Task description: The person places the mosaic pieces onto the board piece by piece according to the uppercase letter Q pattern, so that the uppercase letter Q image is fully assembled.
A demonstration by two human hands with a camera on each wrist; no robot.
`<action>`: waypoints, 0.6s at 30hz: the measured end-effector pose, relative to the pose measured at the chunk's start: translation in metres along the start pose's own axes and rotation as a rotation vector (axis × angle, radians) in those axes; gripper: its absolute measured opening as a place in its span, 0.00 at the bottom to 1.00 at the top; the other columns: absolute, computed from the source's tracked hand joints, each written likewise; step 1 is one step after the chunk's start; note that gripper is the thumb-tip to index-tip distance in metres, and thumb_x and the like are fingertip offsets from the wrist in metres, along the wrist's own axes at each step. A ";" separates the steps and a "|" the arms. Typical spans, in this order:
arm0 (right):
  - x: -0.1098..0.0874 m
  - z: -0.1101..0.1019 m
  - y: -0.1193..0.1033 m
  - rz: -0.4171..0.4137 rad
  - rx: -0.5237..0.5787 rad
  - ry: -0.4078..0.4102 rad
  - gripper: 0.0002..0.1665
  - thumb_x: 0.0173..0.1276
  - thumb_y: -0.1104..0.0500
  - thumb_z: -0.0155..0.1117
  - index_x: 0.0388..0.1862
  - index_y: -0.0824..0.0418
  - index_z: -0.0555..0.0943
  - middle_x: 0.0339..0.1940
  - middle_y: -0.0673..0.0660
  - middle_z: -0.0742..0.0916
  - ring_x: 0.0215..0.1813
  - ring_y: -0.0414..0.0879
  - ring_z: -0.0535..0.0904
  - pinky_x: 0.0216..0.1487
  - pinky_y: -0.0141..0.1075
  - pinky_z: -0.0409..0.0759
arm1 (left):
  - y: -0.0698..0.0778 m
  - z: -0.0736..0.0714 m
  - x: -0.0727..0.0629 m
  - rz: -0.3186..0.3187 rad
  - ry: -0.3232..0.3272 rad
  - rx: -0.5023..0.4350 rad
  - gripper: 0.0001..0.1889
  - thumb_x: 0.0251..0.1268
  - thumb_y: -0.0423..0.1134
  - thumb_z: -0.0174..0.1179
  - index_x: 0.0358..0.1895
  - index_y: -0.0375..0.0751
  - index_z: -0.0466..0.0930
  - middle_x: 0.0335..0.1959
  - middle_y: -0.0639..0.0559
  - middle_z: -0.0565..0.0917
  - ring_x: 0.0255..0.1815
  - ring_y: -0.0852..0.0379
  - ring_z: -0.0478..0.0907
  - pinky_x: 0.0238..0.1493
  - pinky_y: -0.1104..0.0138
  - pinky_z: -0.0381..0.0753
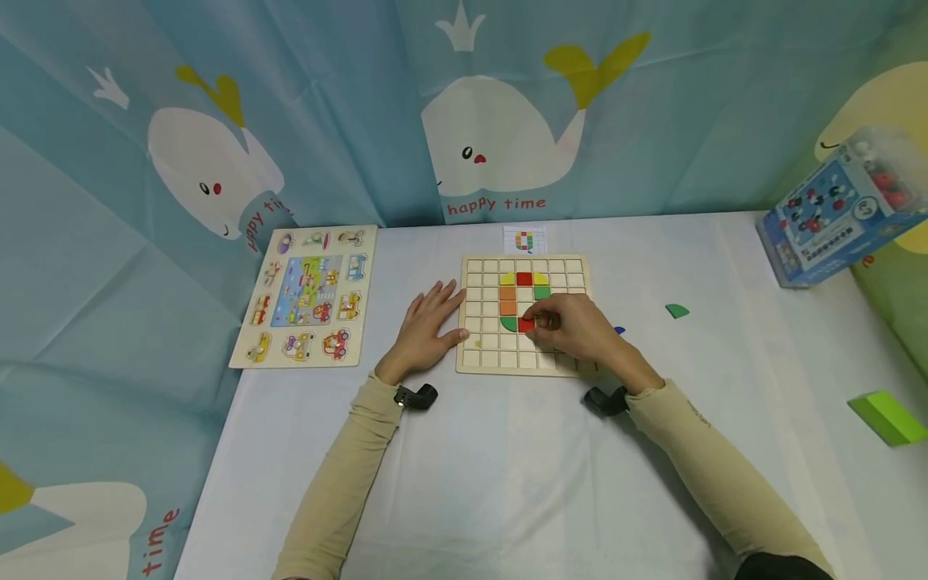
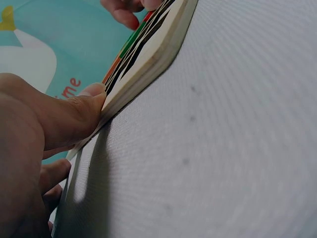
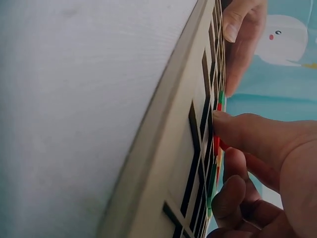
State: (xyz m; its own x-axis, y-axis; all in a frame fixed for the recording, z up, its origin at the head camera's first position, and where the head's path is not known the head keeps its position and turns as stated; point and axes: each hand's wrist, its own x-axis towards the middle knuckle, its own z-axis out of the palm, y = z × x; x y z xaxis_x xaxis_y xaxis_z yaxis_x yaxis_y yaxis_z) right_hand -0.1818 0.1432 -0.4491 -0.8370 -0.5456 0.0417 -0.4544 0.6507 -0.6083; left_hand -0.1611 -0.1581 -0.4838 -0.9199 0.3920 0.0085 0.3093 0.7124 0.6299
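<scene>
A wooden grid board (image 1: pixel 478 358) lies on the table, with yellow, red, orange and green tiles set in its squares as a ring. My left hand (image 1: pixel 428 330) is spread flat at its left edge, the thumb (image 2: pixel 84 111) against the side of the board. At the ring's lower side, my right hand (image 1: pixel 576 326) pinches a red square tile (image 1: pixel 525 325) between thumb and index finger, right at the grid. Left of that tile sits a green quarter-round tile (image 1: pixel 509 324). Part of the ring's lower right is hidden under the right hand.
Behind the board lies a small pattern card (image 1: pixel 524 240). A vehicle puzzle board (image 1: pixel 302 298) is at the left. To the right lie a green quarter-round tile (image 1: pixel 677 310), a blue piece (image 1: pixel 619 329) beside the right hand, a green block (image 1: pixel 888 417) and a blue toy box (image 1: pixel 834 209).
</scene>
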 end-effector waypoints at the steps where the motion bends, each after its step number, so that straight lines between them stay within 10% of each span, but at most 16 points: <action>1: 0.000 0.000 0.000 0.002 0.003 -0.002 0.11 0.65 0.64 0.77 0.47 0.62 0.91 0.28 0.51 0.86 0.29 0.42 0.76 0.34 0.34 0.75 | 0.000 0.000 0.000 -0.002 -0.002 0.003 0.39 0.78 0.48 0.62 0.86 0.43 0.58 0.89 0.45 0.52 0.91 0.45 0.41 0.88 0.44 0.33; 18: -0.038 -0.055 0.034 0.072 -0.031 0.174 0.10 0.67 0.62 0.78 0.45 0.63 0.90 0.29 0.53 0.86 0.30 0.45 0.78 0.30 0.32 0.76 | 0.002 -0.001 0.000 -0.007 -0.018 0.021 0.39 0.79 0.48 0.61 0.86 0.43 0.56 0.89 0.44 0.51 0.91 0.44 0.40 0.88 0.45 0.33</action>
State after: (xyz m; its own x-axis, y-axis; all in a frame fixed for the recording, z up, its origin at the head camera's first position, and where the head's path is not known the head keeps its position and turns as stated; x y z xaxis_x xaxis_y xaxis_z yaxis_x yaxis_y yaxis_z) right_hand -0.1822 0.2146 -0.4278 -0.9064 -0.3994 0.1372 -0.3986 0.7020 -0.5902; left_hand -0.1603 -0.1571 -0.4821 -0.9176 0.3973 -0.0096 0.3083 0.7269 0.6137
